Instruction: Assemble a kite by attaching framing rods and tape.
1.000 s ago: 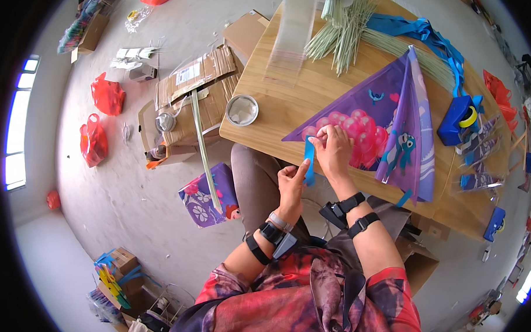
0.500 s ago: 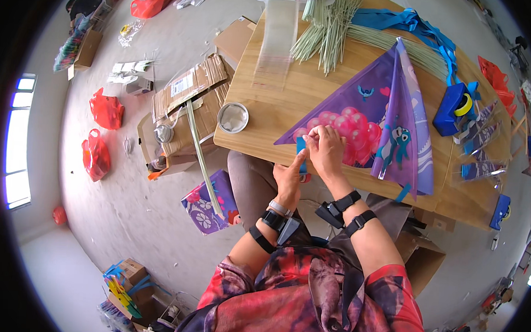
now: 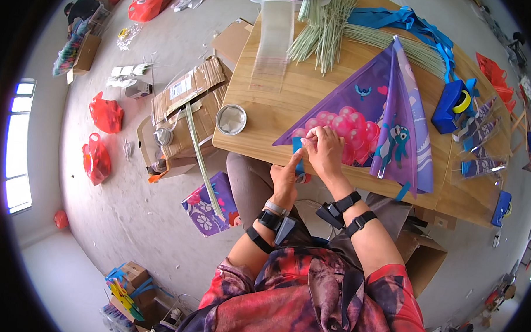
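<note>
A purple printed kite (image 3: 352, 102) with balloon pictures lies on the wooden table, partly folded on its right side. At its left corner, a blue ribbon strip (image 3: 297, 145) hangs over the table's near edge. My left hand (image 3: 285, 181) is closed around the strip's lower part, thumb and index finger stretched up along it. Just to the right, my right hand (image 3: 324, 149) rests over the kite's near edge with thumb and index finger pinched beside the strip. What sits in that pinch is too small to make out. Another blue strip (image 3: 403, 191) is at the kite's lower right corner.
A round tin (image 3: 231, 119) stands left on the table. Bundled thin sticks (image 3: 323, 42) and blue ribbon (image 3: 408, 22) lie at the far side. A blue tape dispenser (image 3: 449, 108) and packed kites (image 3: 480, 141) are at right. An opened carton (image 3: 189, 96) stands left of the table.
My left hand has shifted slightly left, and the blue strip's upper end has moved left and lies flatter. My right hand stays in nearly the same place, still pinched.
</note>
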Motion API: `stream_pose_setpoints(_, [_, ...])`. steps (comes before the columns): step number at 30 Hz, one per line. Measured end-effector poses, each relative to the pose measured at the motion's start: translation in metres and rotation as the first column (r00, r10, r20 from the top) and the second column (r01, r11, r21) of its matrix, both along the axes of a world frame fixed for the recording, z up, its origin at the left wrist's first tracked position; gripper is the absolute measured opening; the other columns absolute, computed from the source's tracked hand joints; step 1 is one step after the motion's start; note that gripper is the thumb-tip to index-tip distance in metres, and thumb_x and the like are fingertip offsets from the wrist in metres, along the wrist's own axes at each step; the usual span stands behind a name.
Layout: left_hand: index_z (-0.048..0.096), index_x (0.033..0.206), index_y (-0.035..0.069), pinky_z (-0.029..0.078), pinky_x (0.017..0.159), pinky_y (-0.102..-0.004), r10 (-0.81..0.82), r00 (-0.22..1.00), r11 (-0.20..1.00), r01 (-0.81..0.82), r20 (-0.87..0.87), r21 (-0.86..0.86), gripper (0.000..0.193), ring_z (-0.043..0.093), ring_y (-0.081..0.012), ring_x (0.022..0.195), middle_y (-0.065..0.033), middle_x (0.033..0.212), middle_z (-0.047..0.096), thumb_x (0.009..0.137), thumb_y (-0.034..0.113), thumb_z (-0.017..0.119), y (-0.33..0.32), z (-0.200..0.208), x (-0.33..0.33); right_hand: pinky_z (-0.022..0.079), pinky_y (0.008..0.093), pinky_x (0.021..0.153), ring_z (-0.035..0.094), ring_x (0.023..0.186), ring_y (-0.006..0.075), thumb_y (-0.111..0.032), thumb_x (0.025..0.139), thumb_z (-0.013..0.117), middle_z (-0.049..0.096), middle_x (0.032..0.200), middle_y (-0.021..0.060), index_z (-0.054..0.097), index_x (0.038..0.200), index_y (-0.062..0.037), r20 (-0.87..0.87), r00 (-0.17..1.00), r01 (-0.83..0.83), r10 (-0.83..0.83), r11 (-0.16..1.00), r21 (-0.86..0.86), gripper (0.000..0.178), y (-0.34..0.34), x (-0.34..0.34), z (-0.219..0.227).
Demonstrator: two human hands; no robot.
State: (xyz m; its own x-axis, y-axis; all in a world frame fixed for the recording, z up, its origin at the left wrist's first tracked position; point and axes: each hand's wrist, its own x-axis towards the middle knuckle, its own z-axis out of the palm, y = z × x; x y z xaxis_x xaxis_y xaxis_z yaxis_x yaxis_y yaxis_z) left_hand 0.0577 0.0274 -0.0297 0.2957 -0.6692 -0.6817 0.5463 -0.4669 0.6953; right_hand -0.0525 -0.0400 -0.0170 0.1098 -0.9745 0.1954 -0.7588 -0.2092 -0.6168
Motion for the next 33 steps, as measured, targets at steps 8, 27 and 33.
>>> stream_pose_setpoints(8, [0.066, 0.108, 0.012, 0.041, 0.055, -0.0226, -0.035, 0.997, 0.999, 0.035, -0.063, 0.001, 0.032, 0.058, -0.005, 0.067, 0.0042, 0.09, 0.067, 0.086, 0.027, 0.085, -0.002, 0.007, 0.002, 0.038, 0.0412, 0.079, 0.06, 0.089, 0.0216, -0.024, 0.083, 0.079, 0.063, 0.087, -0.002, 0.062, 0.092, -0.0157, 0.003, 1.0, 0.02, -0.02, 1.0, -0.021, 0.02, 0.0, -0.001, 0.001])
stream_pose_setpoints(27, [0.068, 0.103, 0.007, 0.054, 0.064, -0.0276, -0.082, 0.993, 0.995, 0.087, -0.085, 0.053, 0.03, 0.066, -0.0107, 0.07, -0.0003, 0.086, 0.069, 0.086, 0.026, 0.085, 0.0, -0.014, 0.018, 0.038, 0.0417, 0.079, 0.061, 0.089, 0.0224, -0.021, 0.086, 0.075, 0.063, 0.085, -0.0016, 0.063, 0.091, -0.0158, 0.044, 0.999, 0.015, -0.015, 1.0, 0.005, 0.014, 0.0, 0.001, -0.003])
stream_pose_setpoints(33, [0.067, 0.098, 0.014, 0.039, 0.052, -0.02, -0.069, 0.994, 0.997, 0.071, -0.08, 0.025, 0.027, 0.053, -0.0021, 0.06, 0.0082, 0.079, 0.061, 0.085, 0.029, 0.085, -0.002, -0.002, 0.009, 0.037, 0.0442, 0.079, 0.06, 0.091, 0.0247, -0.021, 0.088, 0.071, 0.062, 0.088, 0.0013, 0.061, 0.091, -0.0161, 0.048, 0.999, -0.006, 0.005, 1.0, 0.029, 0.011, 0.0, -0.005, -0.001])
